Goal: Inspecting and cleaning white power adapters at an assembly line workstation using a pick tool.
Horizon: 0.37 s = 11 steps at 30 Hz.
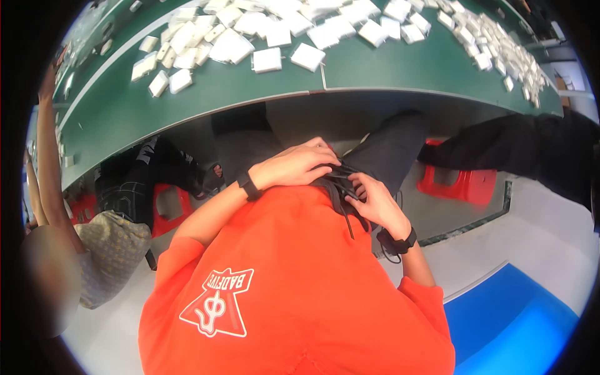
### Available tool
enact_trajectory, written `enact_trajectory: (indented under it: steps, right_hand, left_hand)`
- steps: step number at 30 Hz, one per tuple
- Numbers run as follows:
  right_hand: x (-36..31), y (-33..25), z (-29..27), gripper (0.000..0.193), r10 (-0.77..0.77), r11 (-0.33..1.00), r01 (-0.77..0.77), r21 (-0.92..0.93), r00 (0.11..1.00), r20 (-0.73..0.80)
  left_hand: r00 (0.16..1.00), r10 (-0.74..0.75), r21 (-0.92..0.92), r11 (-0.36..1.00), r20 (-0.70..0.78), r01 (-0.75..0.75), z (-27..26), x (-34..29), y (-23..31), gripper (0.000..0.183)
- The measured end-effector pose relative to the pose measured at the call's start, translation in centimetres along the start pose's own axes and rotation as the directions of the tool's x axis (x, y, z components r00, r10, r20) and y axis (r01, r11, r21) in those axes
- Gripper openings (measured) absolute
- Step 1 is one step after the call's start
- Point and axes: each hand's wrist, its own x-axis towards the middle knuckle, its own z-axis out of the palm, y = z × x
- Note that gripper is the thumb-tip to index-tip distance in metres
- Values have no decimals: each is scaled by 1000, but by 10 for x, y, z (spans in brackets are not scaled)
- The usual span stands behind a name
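A bundle of thin black cords (340,182) lies at my waist, over my lap, with loose ends hanging down. My left hand (297,165) rests across its upper left side, fingers curled in and fingertips on the cords. From the right, my right hand (376,201) pinches the strands between thumb and fingers. Black bands circle both wrists, and a small dark box (390,242) with a thin wire sits by the right one. What the cords are attached to is hidden by my hands and the orange shirt (300,262).
Ahead is a green table (387,65) with many white square boxes (307,57) scattered and piled on it. Red plastic stools (459,184) stand right and left. A person in a patterned shirt (115,256) sits at my left; a dark-clothed leg (500,140) reaches in from the right.
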Motion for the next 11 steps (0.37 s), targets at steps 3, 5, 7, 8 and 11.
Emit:
enact_trajectory:
  steps: [3, 5, 7, 8, 11]
  right_hand:
    - [-10, 7, 15, 42, 100, 993, -92, 72, 988, -119]
    - [-10, 11, 20, 50, 85, 995, -92, -30, 980, -181]
    - [-9, 22, 29, 53, 98, 991, -117, -70, 967, -236]
    - [-7, 25, 31, 55, 96, 983, -135, -120, 953, -286]
    - [-6, 30, 34, 51, 92, 965, -157, -208, 952, -292]
  left_hand:
    - [998, 33, 59, 998, 48, -36, 6, 2, 1, 38]
    - [994, -29, 27, 999, 109, 26, 5, 1, 2, 44]
    - [989, -64, 31, 998, 135, 60, 7, 3, 2, 44]
    - [988, -65, 34, 998, 140, 61, 8, 4, 2, 44]
    - [993, -19, 6, 1000, 116, 18, 11, 6, -2, 46]
